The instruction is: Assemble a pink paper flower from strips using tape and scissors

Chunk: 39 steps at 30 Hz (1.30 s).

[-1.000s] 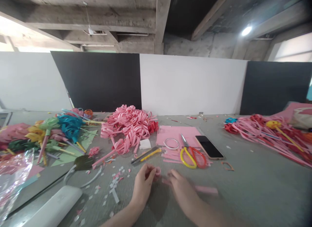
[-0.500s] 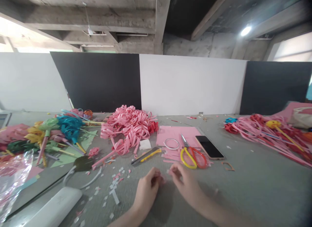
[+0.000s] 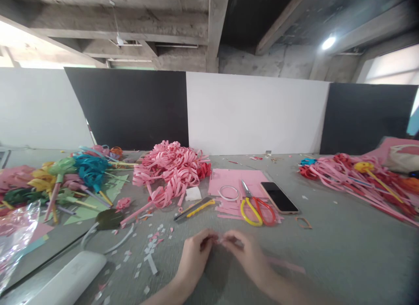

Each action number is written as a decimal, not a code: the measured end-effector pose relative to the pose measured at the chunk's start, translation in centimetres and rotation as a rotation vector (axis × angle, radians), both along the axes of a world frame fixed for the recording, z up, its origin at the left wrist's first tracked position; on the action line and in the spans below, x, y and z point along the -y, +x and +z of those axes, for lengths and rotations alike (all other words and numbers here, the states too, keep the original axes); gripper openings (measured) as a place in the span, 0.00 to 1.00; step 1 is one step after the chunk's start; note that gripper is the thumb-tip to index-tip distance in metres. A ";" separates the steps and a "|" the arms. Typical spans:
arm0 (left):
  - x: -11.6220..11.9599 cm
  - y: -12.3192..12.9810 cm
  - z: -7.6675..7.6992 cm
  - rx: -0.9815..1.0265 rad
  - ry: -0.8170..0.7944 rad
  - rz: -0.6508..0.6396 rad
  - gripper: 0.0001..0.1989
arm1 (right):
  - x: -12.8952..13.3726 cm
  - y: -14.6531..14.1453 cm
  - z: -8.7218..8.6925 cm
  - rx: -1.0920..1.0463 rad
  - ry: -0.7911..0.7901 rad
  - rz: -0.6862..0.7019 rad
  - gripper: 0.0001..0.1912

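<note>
My left hand (image 3: pixel 198 252) is closed in a pinch low in the middle of the view, its fingertips on something small and pinkish that is mostly hidden. Close beside it, my right hand (image 3: pixel 242 252) pinches too, the fingertips of both hands nearly meeting. A pink paper strip (image 3: pixel 286 265) extends to the right from behind my right hand and looks blurred. Beyond the hands lie scissors (image 3: pixel 251 209) with one yellow and one red handle, a yellow and black cutter (image 3: pixel 196 208), and pink paper sheets (image 3: pixel 235 178) with a ring of tape (image 3: pixel 228 192) on them.
Pink curled paper strips (image 3: pixel 172 169) are heaped behind the cutter. A phone (image 3: pixel 279 197) lies right of the scissors. Coloured paper flowers (image 3: pixel 91 169) and a white device (image 3: pixel 70 279) are at the left, with paper scraps (image 3: pixel 152 246) nearby. More pink strips (image 3: pixel 353 178) lie at the right.
My hands have come closer together, fingertips almost touching. The pink strip now shows clearly to the right of my right hand. The view has shifted slightly.
</note>
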<state>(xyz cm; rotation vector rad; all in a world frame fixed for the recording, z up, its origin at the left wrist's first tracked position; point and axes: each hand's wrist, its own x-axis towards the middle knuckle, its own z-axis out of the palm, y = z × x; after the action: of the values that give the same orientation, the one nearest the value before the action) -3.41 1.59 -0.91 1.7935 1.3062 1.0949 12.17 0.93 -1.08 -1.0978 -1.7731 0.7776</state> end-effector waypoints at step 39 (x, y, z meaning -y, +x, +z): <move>0.2 0.2 0.2 0.109 -0.047 0.007 0.07 | -0.5 -0.2 -0.8 -0.007 -0.035 0.005 0.06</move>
<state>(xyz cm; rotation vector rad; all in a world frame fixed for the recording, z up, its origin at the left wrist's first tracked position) -3.24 1.41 -0.74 1.6725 1.2642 1.1403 11.99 1.42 -1.91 -1.1126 -1.7631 0.8175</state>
